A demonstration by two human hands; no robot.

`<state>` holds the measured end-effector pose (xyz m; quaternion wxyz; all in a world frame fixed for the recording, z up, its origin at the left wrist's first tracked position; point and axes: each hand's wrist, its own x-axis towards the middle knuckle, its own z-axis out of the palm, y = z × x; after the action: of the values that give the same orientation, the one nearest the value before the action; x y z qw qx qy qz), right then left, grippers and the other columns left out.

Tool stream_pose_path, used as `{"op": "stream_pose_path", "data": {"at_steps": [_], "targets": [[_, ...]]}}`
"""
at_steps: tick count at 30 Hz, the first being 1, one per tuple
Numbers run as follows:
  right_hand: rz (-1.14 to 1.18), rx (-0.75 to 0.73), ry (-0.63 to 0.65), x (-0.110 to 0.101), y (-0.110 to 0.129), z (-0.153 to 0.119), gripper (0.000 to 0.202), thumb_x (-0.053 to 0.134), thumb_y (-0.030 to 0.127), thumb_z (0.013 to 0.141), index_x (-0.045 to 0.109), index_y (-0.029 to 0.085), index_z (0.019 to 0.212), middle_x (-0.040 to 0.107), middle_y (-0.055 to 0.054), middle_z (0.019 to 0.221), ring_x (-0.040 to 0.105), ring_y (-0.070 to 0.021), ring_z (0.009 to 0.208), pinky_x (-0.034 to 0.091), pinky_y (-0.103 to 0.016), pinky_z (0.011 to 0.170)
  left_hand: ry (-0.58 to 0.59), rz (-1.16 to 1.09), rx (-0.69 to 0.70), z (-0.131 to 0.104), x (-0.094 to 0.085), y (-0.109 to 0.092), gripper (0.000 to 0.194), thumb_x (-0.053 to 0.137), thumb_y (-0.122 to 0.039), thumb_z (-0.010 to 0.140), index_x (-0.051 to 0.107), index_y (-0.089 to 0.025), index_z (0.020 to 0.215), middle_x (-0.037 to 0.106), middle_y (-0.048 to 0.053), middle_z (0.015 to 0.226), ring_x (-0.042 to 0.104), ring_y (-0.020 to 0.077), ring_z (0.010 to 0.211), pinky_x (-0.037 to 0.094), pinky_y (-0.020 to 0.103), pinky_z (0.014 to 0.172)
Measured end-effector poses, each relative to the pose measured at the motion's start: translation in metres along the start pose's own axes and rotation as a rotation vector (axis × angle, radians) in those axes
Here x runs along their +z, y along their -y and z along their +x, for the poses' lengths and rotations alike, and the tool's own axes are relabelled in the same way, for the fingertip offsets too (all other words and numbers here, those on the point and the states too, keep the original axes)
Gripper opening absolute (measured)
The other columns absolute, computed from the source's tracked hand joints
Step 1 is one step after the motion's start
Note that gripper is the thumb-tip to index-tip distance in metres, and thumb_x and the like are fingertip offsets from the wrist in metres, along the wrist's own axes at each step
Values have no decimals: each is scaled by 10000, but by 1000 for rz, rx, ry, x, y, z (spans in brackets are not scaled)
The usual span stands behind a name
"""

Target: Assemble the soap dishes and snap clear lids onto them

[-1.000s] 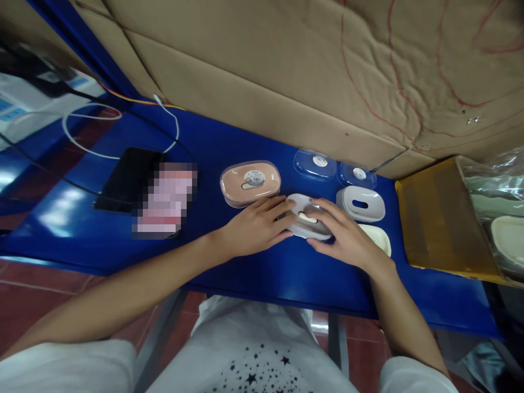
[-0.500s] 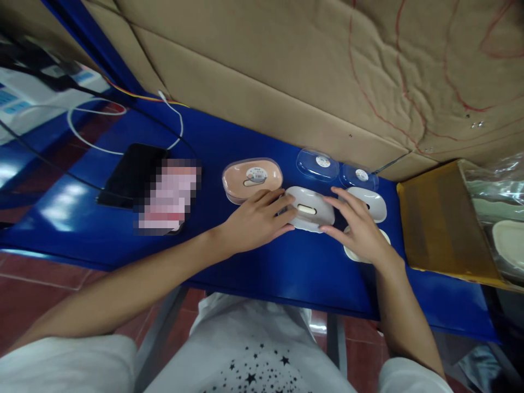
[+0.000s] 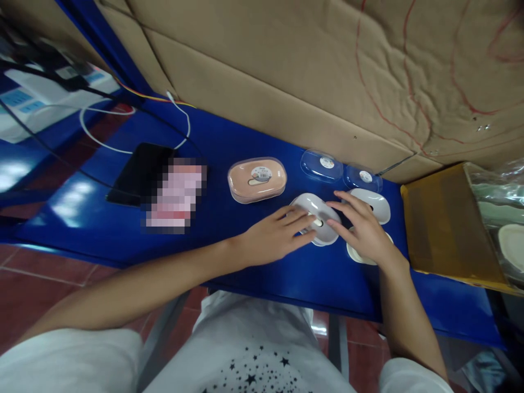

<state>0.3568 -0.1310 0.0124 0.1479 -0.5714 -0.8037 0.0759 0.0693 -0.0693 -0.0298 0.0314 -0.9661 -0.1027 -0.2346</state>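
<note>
A grey-white oval dish (image 3: 325, 234) with a slot in its middle lies on the blue table. My left hand (image 3: 282, 232) reaches over its left side, fingers spread, the fingertips by a small cream piece (image 3: 315, 220) at the slot. At the dish's right edge is my right hand (image 3: 360, 224), its fingers apart and the tips touching or close to the rim. Under and behind that hand sit a white dish (image 3: 380, 206) and a cream dish (image 3: 355, 255), both partly hidden. Left of my hands stands a peach dish (image 3: 241, 183) under a clear labelled cover.
Two clear lids (image 3: 313, 166) with labels lie near the cardboard-covered wall (image 3: 262, 82). An open cardboard box (image 3: 436, 224) holding wrapped dishes stands at right. On the left are a black device (image 3: 133, 174), a blurred-out phone-like object (image 3: 176, 191) and cables.
The grey-white dish has turned and its right end now points more toward me. My left hand has moved right, away from the peach dish and over the slot. The view has shifted slightly.
</note>
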Motion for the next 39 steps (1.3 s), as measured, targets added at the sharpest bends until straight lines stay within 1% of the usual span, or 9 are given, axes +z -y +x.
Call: {"op": "stream_pose_path", "data": {"at_steps": [3,7,12,14,21,24,27,32,39], "targets": [[-18,5,-24,0,-5,0,392,590,457,1100,674,289,1444,625,-145,1599,626,-371,1440,499,-611,1191,41,-47,29,3,5,-5,320,656,-292,1091,663,-188,1394,701,114,1444,643,305,1380,472,496,1224],[-50,15,-24,-1,-16,-2,379,615,434,1096,674,265,1430,705,-154,1504,673,-364,1386,516,-611,1166,110,-45,-29,3,3,1,305,748,-415,1040,701,-185,1236,724,114,1344,675,302,1271,451,498,1224],[-63,48,25,-3,-30,-4,340,622,392,1092,696,246,1390,766,-140,1411,723,-358,1315,541,-607,1127,73,-57,-64,4,-1,4,440,694,-585,1043,713,-156,1133,735,139,1292,683,318,1232,452,509,1223],[-62,51,35,-2,-32,-5,346,628,392,1088,697,242,1392,770,-139,1405,726,-356,1309,543,-602,1121,57,-44,-80,4,-1,3,399,699,-545,1047,713,-152,1120,739,134,1277,690,319,1218,463,511,1213],[-67,37,57,3,-28,-5,348,617,402,1087,713,241,1380,784,-136,1380,741,-360,1277,513,-625,1138,3,20,-186,4,-5,4,136,693,-261,1036,719,-153,1115,750,122,1245,709,307,1186,535,454,1094],[-71,43,58,3,-27,-5,350,600,407,1094,712,240,1380,785,-141,1374,741,-361,1275,509,-620,1134,-1,31,-207,3,-5,6,152,680,-147,1006,720,-152,1152,740,132,1285,705,292,1205,539,437,1071],[-84,39,61,3,-26,-5,355,585,409,1102,708,230,1382,783,-152,1374,737,-368,1285,494,-620,1136,24,11,-171,3,-4,6,192,679,-159,1016,725,-159,1203,726,134,1338,695,298,1235,534,447,1073],[-85,43,81,4,-23,-4,352,572,413,1107,709,239,1380,781,-138,1384,736,-359,1280,481,-610,1139,57,-21,-38,1,0,2,237,629,-221,1084,720,-208,1303,702,102,1446,652,274,1327,461,486,1181],[-80,52,109,4,-21,-4,337,550,411,1118,697,250,1375,779,-120,1389,732,-348,1275,429,-626,1164,106,18,-112,2,-3,6,248,660,-335,1091,745,-172,1257,697,129,1441,636,307,1343,464,492,1147]]}}
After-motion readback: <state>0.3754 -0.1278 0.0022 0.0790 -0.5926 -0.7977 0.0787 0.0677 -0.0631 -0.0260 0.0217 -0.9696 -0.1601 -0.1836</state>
